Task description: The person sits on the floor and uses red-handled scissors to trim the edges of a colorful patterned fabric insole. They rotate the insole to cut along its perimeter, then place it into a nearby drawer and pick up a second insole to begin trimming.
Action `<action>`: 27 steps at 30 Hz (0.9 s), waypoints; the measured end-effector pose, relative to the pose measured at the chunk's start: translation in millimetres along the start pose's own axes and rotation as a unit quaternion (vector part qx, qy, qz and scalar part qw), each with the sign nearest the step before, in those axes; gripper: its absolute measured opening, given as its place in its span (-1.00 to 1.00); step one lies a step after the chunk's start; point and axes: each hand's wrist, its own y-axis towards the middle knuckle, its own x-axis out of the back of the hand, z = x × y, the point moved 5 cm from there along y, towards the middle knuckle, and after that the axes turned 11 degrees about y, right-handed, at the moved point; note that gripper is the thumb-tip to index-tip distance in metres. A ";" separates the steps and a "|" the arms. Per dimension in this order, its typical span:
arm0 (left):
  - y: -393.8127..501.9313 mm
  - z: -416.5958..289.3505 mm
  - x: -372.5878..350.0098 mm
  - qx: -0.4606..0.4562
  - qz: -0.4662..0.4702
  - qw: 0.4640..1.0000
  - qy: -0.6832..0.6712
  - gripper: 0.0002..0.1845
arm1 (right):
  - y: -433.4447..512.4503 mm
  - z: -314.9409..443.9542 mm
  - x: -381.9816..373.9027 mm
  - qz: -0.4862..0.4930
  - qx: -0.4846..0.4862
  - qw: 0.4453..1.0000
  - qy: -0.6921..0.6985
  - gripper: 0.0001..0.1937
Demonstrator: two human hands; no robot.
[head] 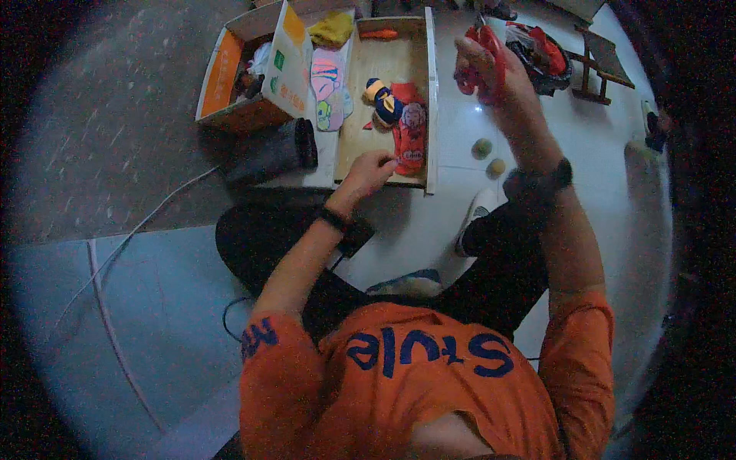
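Observation:
My left hand [374,171] is above the near end of a shallow wooden drawer [359,149], thumb and forefinger close together beside a red sock [409,135] with printed writing. Whether the fingertips grip its edge cannot be made out. Farther into the drawer rests a navy and yellow rolled bundle [383,103], touching the sock, with a small red scrap [367,125] beside it. An orange-red item [378,34] lies at the far end. Raised to the right of the drawer, my right hand [494,75] is closed around a red object [490,43], its shape blurred.
Left of the drawer are a patterned pink sock [326,86], yellow cloth [332,30], open cardboard box [287,86] and dark rolled item [273,152]. Rightward are a black-lined bin [558,83], wooden stool [608,57] and two round greenish things [482,149] on the floor.

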 end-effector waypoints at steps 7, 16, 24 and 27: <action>139.2 64.3 -71.9 0.052 -0.077 0.986 0.139 -0.52 | 15.4 -26.4 8.6 -0.042 -0.096 0.993 -0.048 -0.66; 185.3 54.5 -99.2 0.247 -0.232 0.876 0.343 -0.71 | 42.8 -16.0 39.8 -0.069 -0.024 0.994 -0.076 -0.66; 179.9 67.5 -97.2 0.224 -0.144 0.950 0.164 -0.67 | 43.4 -16.2 43.9 -0.075 -0.037 0.993 -0.083 -0.63; 170.7 54.2 -74.4 0.127 -0.104 0.984 0.063 -0.59 | 39.3 -18.7 47.9 -0.075 -0.028 0.996 -0.043 -0.63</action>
